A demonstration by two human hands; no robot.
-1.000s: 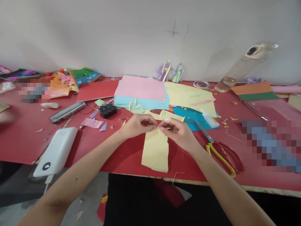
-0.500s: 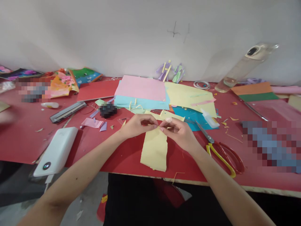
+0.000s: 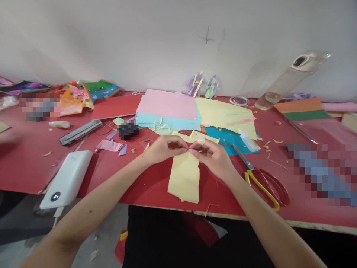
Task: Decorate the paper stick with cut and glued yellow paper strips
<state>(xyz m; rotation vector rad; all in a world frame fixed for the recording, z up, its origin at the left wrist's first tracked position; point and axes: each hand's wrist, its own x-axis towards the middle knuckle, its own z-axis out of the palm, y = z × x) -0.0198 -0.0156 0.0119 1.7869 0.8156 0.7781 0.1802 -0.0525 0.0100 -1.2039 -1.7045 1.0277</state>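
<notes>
A pale yellow piece of paper (image 3: 184, 178) with uneven edges hangs down toward the table's front edge. Its top edge is pinched between the fingertips of my left hand (image 3: 170, 149) and my right hand (image 3: 210, 153), which meet thumb to thumb. A white wrap covers one finger of my right hand. Just behind the fingers lies a yellow paper strip (image 3: 205, 137). Scissors (image 3: 252, 169) with one yellow and one red handle rest beside my right wrist. What the fingertips do at the paper's edge is partly hidden.
A white power bank (image 3: 68, 178) with a cable lies left. Pink paper (image 3: 167, 104), a large yellow sheet (image 3: 227, 111) and a white glue bottle (image 3: 248, 140) lie behind the hands. A clear water bottle (image 3: 290, 83) stands back right. Another person's blurred hand (image 3: 8, 140) shows far left.
The lower end of the yellow paper has shifted slightly to the right. Both hands keep their pinch in almost the same spot.
</notes>
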